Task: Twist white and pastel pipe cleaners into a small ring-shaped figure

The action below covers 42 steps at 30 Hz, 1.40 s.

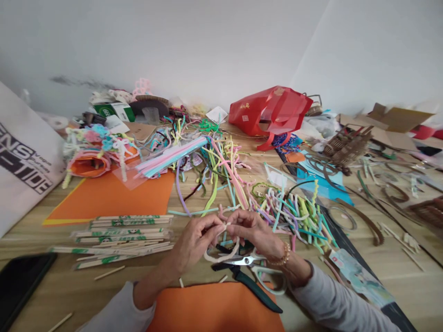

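A cream pipe cleaner (221, 260) is bent into a loop, its ends pinched between my two hands. My left hand (195, 240) closes thumb and fingers on it from the left. My right hand (254, 230) pinches it from the right, with a beaded bracelet at the wrist. Just beneath the loop lie scissors with pale handles (268, 275) and a dark-green-handled cutting tool (258, 291). An orange sheet (218, 308) lies nearest to me, below the tools.
Colourful pipe cleaners (297, 212) are heaped beyond my hands. Wrapped chopsticks (121, 234) and a black phone (24, 281) lie to the left. A red bag (249, 113) stands behind; woven baskets (346, 145) and brown strips (372, 226) are at the right.
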{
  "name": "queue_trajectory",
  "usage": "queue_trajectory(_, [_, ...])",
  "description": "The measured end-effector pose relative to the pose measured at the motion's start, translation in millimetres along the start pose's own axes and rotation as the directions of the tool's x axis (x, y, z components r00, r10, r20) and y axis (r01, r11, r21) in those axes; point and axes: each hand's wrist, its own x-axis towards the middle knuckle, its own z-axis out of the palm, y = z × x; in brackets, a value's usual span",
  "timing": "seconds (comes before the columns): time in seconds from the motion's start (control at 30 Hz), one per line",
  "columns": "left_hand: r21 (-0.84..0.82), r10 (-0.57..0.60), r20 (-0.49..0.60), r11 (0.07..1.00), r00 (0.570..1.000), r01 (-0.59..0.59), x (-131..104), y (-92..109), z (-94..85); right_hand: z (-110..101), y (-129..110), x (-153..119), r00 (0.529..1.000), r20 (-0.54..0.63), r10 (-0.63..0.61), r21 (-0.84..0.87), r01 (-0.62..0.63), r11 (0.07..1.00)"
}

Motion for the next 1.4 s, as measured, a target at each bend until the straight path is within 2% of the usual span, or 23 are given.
queue_trajectory(0.13, [0.126, 0.055, 0.043, 0.99, 0.998, -0.06, 0.1, -1.8, -3.4, -1.3, -5.2, -2.8, 0.999, 0.046, -0.006, -0.025, 0.007, 1.0])
queue_trajectory(0.3, [0.156, 0.039, 0.167, 0.986, 0.985, -0.065, -0.2, -4.1, -10.0, -2.5, -10.7, -4.7, 0.995, 0.094, -0.009, -0.047, 0.013, 0.999])
queue_trajectory(0.37, [0.093, 0.017, 0.156, 0.995, 0.988, -0.032, -0.1, -5.8, -9.5, -2.7, -9.6, -3.9, 0.996, 0.088, -0.009, -0.038, 0.013, 0.999])
queue_trajectory(0.53, [-0.245, -0.065, 0.097, 0.966, 0.993, 0.087, 0.3, -10.9, -0.5, -4.2, -1.9, -0.3, 0.998, 0.056, 0.002, -0.011, -0.002, 1.0])
queue_trajectory(0.6, [-0.29, -0.09, 0.057, 0.952, 0.994, 0.103, 0.4, -10.8, 2.3, -4.6, 0.3, 0.4, 0.998, 0.061, 0.013, -0.004, -0.013, 1.0])
queue_trajectory(0.73, [-0.255, -0.085, -0.001, 0.963, 0.996, 0.082, 0.4, -8.2, 2.4, -4.0, 0.9, -0.2, 0.998, 0.059, 0.019, -0.005, -0.019, 1.0])
queue_trajectory(0.83, [-0.227, -0.088, 0.009, 0.97, 0.996, 0.088, 0.8, -8.4, 0.3, -2.8, -0.9, -1.0, 0.998, 0.057, 0.004, -0.017, -0.003, 1.0])
queue_trajectory(1.0, [-0.302, -0.124, 0.06, 0.944, 0.99, 0.137, 2.6, -15.0, -0.3, -1.1, -4.3, -0.9, 0.998, 0.054, -0.022, -0.059, 0.026, 0.998])
queue_trajectory(1.23, [-0.233, -0.142, 0.078, 0.96, 0.987, 0.157, 3.8, -22.3, 0.5, -0.4, -3.5, 0.0, 0.999, 0.039, -0.038, -0.101, 0.042, 0.994])
queue_trajectory(1.4, [-0.243, -0.135, 0.059, 0.959, 0.989, 0.145, 3.8, -22.9, 0.2, -4.2, -0.8, 0.9, 0.999, 0.045, -0.02, -0.129, 0.026, 0.991])
